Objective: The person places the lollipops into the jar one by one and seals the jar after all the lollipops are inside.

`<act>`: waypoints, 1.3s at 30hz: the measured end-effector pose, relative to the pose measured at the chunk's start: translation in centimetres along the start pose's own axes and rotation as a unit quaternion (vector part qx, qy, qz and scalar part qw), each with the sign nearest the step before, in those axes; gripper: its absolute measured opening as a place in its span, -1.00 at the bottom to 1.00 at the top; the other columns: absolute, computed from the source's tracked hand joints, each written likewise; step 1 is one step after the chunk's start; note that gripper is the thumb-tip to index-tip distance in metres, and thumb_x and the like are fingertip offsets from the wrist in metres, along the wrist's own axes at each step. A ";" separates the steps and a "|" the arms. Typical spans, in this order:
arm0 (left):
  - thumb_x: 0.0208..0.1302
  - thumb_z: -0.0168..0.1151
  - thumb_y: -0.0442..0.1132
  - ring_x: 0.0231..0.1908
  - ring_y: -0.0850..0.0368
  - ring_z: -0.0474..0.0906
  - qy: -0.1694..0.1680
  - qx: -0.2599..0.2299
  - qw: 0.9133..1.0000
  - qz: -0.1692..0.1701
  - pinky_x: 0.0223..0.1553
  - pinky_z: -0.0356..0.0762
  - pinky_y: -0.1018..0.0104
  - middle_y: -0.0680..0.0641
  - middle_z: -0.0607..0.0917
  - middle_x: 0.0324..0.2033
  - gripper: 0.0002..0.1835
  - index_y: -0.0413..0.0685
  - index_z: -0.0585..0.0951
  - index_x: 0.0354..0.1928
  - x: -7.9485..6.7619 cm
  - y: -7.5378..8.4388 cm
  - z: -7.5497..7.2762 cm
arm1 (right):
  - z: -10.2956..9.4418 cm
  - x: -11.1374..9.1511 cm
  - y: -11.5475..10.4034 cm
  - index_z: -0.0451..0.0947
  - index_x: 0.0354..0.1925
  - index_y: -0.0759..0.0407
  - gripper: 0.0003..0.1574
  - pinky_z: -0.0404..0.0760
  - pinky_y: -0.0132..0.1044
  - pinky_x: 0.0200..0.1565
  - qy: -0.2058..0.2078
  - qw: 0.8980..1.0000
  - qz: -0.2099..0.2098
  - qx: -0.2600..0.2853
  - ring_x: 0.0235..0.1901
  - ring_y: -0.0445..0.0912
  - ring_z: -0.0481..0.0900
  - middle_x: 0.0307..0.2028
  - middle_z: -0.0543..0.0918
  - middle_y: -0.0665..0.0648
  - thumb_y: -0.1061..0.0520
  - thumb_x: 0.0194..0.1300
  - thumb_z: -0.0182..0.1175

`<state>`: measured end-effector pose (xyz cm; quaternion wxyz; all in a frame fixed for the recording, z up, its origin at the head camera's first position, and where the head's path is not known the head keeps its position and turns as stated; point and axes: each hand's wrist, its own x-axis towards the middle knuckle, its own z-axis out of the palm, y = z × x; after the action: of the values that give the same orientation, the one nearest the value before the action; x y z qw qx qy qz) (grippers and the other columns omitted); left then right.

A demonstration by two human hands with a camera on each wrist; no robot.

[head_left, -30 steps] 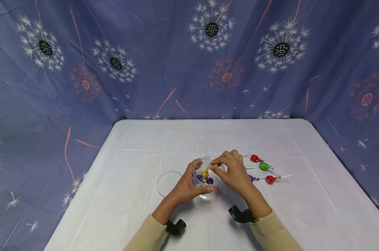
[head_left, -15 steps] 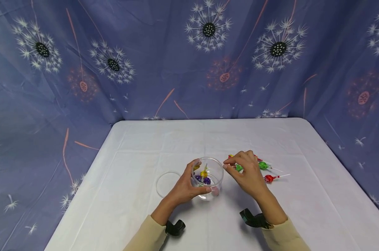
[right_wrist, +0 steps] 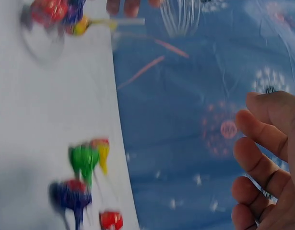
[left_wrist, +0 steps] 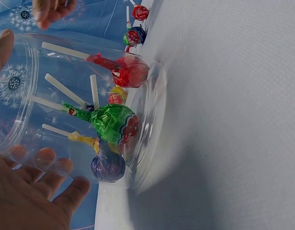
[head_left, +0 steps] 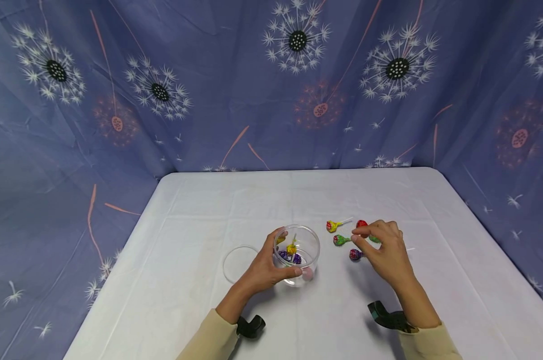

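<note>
My left hand (head_left: 267,270) grips a clear plastic jar (head_left: 314,252) around its side, the jar's open top tilted toward the head camera. Inside are several wrapped lollipops, among them a red lollipop (left_wrist: 130,72), a green lollipop (left_wrist: 113,123) and a purple lollipop (left_wrist: 108,166), sticks toward the mouth. To the right, my right hand (head_left: 386,255) hovers over loose lollipops with nothing in its loosely bent fingers. Around it lie a yellow lollipop (head_left: 332,226), a green one (head_left: 340,240), a purple one (head_left: 355,254) and a red one (head_left: 361,224); the hand partly hides others.
A clear round ring, seemingly a lid (head_left: 224,265), lies flat left of the jar. White cloth covers the table (head_left: 199,200). A blue dandelion-print curtain (head_left: 235,90) hangs behind and along both sides. Each wrist carries a black mount (head_left: 251,327).
My right hand has let go of the yellow lollipop, now in the jar, and moved right to above the loose lollipops. The left hand and jar have stayed nearly in place.
</note>
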<state>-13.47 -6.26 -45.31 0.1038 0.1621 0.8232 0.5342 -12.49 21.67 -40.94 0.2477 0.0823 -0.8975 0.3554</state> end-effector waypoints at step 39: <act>-0.06 0.46 0.10 0.34 -0.03 0.22 -0.001 0.008 1.000 -0.002 0.36 0.09 -0.13 0.05 0.22 0.40 0.04 0.42 0.00 0.40 0.0 0.0 0.0 | -4.1 -3.7 10.0 0.60 -0.06 0.27 -0.70 0.11 -0.10 -0.24 -0.058 0.982 0.144 -0.104 -0.06 0.26 0.23 -0.05 0.47 0.40 0.17 0.25 0.19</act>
<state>-13.48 -6.26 -45.31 0.1045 0.1615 0.8276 0.5273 -10.99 31.64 -46.20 0.1488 -0.0539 -0.9449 0.2866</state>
